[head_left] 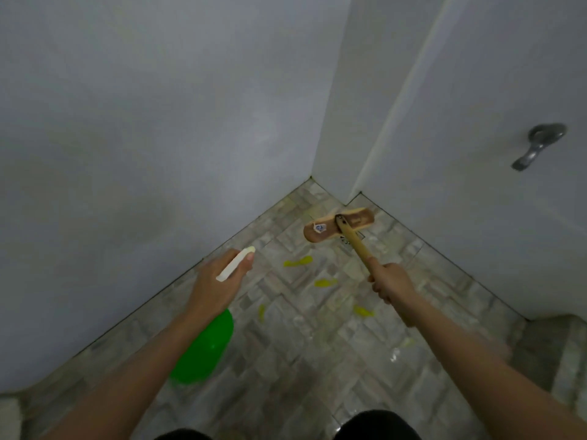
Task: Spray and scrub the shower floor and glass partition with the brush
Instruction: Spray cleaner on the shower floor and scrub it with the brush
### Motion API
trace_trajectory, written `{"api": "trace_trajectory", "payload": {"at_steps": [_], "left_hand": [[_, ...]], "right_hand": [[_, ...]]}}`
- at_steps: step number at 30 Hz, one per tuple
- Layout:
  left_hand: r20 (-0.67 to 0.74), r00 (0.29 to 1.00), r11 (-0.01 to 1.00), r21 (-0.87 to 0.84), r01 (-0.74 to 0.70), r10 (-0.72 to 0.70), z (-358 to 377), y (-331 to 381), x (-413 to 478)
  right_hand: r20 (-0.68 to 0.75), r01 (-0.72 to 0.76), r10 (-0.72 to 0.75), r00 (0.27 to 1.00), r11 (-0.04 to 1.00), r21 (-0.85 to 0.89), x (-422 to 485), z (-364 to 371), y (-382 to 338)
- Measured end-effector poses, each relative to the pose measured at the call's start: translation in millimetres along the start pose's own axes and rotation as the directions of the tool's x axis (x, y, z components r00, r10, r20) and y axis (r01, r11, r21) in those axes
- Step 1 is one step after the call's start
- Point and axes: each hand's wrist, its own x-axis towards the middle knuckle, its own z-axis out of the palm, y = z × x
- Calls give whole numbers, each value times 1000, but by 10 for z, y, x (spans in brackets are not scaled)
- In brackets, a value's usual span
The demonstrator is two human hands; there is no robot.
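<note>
Green spray bottle [206, 347] hanging under left hand [219, 281], fingers curled round its white top; wooden brush [340, 225] handle clenched in right hand [389, 281], head over by the floor [301, 344] corner.

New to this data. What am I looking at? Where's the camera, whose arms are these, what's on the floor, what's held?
There is no machine here. A person works with bare hands, and the single picture comes from a wide-angle camera on their head, looking down into a shower corner. The two arms reaching in from the bottom are theirs. The left hand grips a spray bottle with a green body and a white spray head. The right hand grips the wooden handle of a brush, whose head is down near the corner. The tiled floor has several yellow-green blobs on it, probably cleaner. A metal lever sticks out of the right wall. I can't tell which surface is glass.
</note>
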Motion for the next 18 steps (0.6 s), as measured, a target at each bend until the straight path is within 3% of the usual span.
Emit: {"api": "trace_trajectory", "payload": {"at_steps": [9, 18], "left_hand": [[89, 996, 999, 18, -32, 30, 1125, -1628, 483], [41, 999, 984, 176, 2, -9, 1522, -2173, 479]], "right_hand": [[25, 19, -21, 999, 998, 60, 1444, 998, 612], [16, 88, -88, 996, 996, 35, 1748, 1319, 817]]}}
